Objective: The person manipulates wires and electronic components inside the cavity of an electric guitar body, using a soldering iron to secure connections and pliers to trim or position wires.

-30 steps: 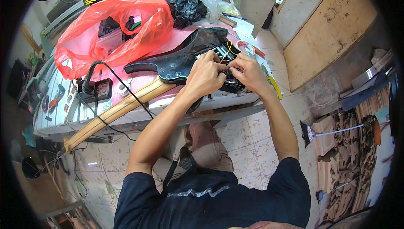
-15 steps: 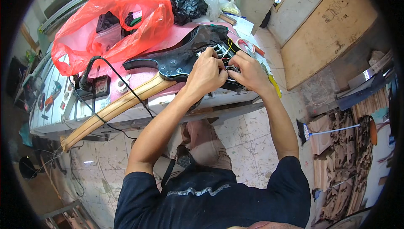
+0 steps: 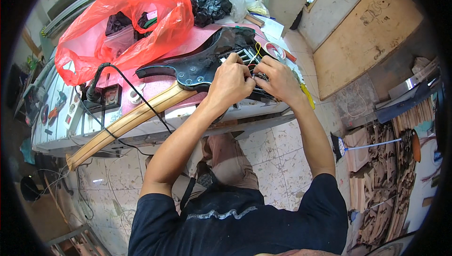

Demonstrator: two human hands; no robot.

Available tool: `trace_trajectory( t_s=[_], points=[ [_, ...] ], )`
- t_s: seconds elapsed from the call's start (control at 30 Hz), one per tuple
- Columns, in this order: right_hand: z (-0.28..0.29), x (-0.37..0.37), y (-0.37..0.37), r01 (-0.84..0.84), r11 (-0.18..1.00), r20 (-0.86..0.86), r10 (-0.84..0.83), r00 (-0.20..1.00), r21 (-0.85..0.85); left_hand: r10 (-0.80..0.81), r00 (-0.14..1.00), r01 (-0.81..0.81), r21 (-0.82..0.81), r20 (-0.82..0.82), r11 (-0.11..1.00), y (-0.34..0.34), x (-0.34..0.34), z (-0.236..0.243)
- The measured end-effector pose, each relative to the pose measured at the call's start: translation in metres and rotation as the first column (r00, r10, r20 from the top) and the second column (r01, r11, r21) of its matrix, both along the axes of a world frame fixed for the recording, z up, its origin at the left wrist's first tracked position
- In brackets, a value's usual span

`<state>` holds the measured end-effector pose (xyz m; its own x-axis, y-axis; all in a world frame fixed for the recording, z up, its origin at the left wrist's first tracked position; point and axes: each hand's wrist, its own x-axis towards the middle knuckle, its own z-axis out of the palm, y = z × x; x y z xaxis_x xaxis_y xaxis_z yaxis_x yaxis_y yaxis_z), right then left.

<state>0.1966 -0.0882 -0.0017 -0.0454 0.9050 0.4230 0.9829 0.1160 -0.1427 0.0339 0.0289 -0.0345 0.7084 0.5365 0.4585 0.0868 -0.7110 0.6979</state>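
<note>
A black electric guitar point(image 3: 200, 63) lies back up on the workbench, its wooden neck point(image 3: 134, 116) reaching toward the near left past the bench edge. My left hand point(image 3: 231, 79) rests over the body's right part with fingers bent together in a pinch. Close beside it, my right hand point(image 3: 278, 78) also has thumb and fingers pinched. Both work at thin wires, but what lies between the fingertips is too small and covered to make out. A yellow wire point(image 3: 257, 49) loops up just beyond the hands, next to metal parts point(image 3: 247, 56).
A red plastic bag point(image 3: 169, 13) stands open at the back left, beside a black bag point(image 3: 207, 4). A soldering-iron-like tool's black cable point(image 3: 136, 88) crosses the neck. A tape roll point(image 3: 274, 50) and a yellow-handled tool point(image 3: 307, 97) lie right of the hands. Wood pieces point(image 3: 376, 180) are stacked at right.
Both hands stay nearly in place at the guitar, with only slight finger movement. The view has shifted a little.
</note>
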Motion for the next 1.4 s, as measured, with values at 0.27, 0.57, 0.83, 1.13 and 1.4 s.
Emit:
trace_trajectory(
  t_s=[0.27,0.57,0.83,1.13,1.4],
  points=[
    [-0.001,0.003,0.001,-0.016,1.0,-0.022,0.016,1.0,-0.003,0.003,1.0,-0.002,-0.017,0.002,1.0,-0.001,-0.002,0.003],
    [-0.001,0.008,0.008,-0.163,0.987,0.052,0.163,0.985,-0.009,0.002,1.0,-0.002,-0.017,0.007,1.0,-0.002,-0.003,0.004],
    [0.002,0.003,0.001,-0.003,0.999,-0.172,-0.004,0.985,-0.044,-0.002,1.0,0.002,-0.005,0.005,1.0,-0.001,-0.003,0.003],
    [0.0,0.002,-0.008,0.051,0.999,-0.207,-0.054,0.977,-0.02,-0.003,1.0,0.003,-0.002,0.007,1.0,-0.003,-0.001,0.002],
    [-0.005,-0.012,-0.007,0.174,0.985,-0.243,-0.168,0.955,0.004,0.002,0.999,-0.002,0.012,0.037,1.0,-0.001,-0.002,-0.001]
  ],
)
